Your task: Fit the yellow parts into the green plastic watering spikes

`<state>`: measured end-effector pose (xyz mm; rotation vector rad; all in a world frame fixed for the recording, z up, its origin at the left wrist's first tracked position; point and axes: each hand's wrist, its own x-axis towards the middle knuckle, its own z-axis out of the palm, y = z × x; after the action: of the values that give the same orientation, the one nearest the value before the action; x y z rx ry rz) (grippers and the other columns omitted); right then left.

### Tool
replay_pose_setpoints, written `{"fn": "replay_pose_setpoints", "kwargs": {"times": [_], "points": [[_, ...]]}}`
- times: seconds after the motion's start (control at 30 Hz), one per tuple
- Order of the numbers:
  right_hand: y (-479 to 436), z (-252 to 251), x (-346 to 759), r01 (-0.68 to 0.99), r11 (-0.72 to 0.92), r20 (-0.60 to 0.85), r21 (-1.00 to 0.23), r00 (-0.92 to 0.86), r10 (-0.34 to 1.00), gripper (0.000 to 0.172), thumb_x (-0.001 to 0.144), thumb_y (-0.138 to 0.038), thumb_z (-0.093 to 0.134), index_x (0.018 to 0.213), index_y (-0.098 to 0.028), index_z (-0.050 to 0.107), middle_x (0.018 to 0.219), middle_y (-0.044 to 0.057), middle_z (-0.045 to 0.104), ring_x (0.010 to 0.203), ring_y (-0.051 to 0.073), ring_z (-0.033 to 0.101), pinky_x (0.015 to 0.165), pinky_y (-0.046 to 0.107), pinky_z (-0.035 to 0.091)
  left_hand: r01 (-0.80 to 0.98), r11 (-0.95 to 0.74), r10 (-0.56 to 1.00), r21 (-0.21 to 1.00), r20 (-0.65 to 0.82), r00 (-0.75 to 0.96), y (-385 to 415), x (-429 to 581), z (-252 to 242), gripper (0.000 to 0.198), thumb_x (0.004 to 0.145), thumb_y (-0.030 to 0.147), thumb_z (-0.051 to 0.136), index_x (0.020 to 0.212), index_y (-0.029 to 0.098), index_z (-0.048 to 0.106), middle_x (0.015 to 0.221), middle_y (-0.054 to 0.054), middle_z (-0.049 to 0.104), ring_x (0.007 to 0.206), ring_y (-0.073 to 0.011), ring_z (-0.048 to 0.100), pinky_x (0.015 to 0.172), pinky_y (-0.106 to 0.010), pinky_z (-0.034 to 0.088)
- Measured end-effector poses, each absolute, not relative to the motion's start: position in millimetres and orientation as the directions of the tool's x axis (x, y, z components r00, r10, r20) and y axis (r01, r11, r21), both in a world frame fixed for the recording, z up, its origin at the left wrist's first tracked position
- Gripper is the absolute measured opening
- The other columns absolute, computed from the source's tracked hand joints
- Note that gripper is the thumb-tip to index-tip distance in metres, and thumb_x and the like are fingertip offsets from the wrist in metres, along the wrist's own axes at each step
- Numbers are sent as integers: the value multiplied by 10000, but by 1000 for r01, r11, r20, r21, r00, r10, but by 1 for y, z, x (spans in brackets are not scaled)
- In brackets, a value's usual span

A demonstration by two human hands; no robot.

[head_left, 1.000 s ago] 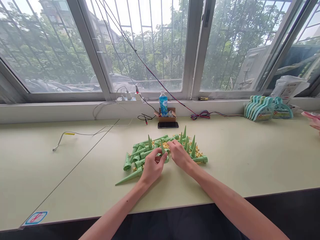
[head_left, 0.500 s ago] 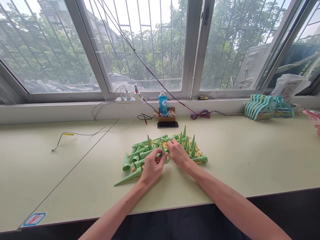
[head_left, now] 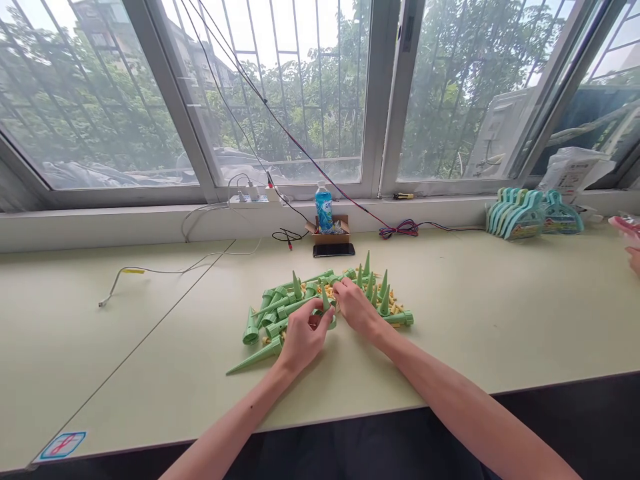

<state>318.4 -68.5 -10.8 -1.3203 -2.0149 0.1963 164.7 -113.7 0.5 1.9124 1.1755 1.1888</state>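
My left hand [head_left: 303, 333] is closed around a green plastic watering spike [head_left: 325, 300], its tip pointing up between thumb and fingers. Close by on its right, my right hand [head_left: 354, 303] reaches into the pile with fingertips pinched together; whatever they hold is hidden. Around both hands lie several more green spikes, some on their sides and some standing tip up. One long spike [head_left: 254, 357] lies nearest to me, left of my left hand. Small yellow pieces [head_left: 395, 306] are heaped among the spikes on the right side.
Behind the pile a phone [head_left: 334, 250] lies before a small cardboard box with a blue-labelled bottle [head_left: 324, 209]. A coiled cable [head_left: 400, 229] and turquoise hangers [head_left: 520, 215] are farther right. A white cable [head_left: 150, 271] crosses the left side. Another person's hand [head_left: 634, 259] shows at the right edge.
The view has shifted very slightly. Both hands keep nearly the same place and grip over the pile, and the spikes lie as before.
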Motion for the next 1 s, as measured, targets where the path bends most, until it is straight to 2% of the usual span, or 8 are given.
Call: {"fn": "replay_pose_setpoints", "kwargs": {"times": [0.23, 0.43, 0.57, 0.63, 0.87, 1.0], "points": [[-76, -1, 320, 640, 558, 601, -527, -183, 778, 193, 939, -101, 416, 781, -187, 486, 813, 28, 499, 664, 152, 486, 629, 266, 402, 446, -447, 894, 775, 395, 211, -113, 165, 1, 173, 885, 359, 540, 876, 188, 560, 767, 13, 578, 457, -68, 397, 466, -208, 323], [-85, 6, 318, 510, 601, 641, -616, -120, 758, 142, 958, -176, 438, 830, -188, 498, 813, 25, 542, 646, 141, 513, 625, 262, 428, 525, -442, 895, 728, 394, 208, -113, 165, 0, 134, 884, 321, 521, 830, 198, 525, 650, 34, 568, 426, -89, 429, 460, -210, 347], [-88, 6, 317, 432, 577, 600, -693, -97, 794, 122, 969, -246, 447, 869, -193, 494, 812, 26, 564, 604, 133, 527, 565, 253, 432, 560, -465, 881, 685, 420, 218, -112, 164, -3, 102, 880, 292, 518, 871, 195, 546, 847, -13, 672, 415, -76, 438, 461, -221, 351], [-88, 6, 317, 408, 567, 585, -715, -94, 806, 131, 973, -273, 444, 873, -197, 485, 790, 20, 562, 581, 131, 526, 543, 250, 429, 578, -483, 868, 657, 445, 219, -111, 163, -5, 93, 881, 281, 514, 880, 194, 547, 870, -19, 681, 407, -74, 429, 466, -224, 354], [-89, 6, 317, 381, 551, 561, -743, -95, 822, 169, 982, -324, 430, 865, -206, 465, 744, 2, 538, 542, 124, 516, 513, 243, 424, 653, -515, 834, 556, 502, 230, -111, 162, -6, 72, 888, 255, 515, 857, 194, 537, 670, 23, 603, 429, -96, 416, 515, -234, 385], [-89, 6, 317, 362, 541, 547, -759, -98, 832, 180, 982, -342, 428, 867, -208, 460, 724, -6, 533, 529, 123, 517, 505, 242, 426, 677, -525, 817, 516, 528, 232, -112, 162, -4, 71, 882, 234, 527, 825, 192, 526, 639, 29, 558, 463, -107, 443, 526, -236, 389]]}}
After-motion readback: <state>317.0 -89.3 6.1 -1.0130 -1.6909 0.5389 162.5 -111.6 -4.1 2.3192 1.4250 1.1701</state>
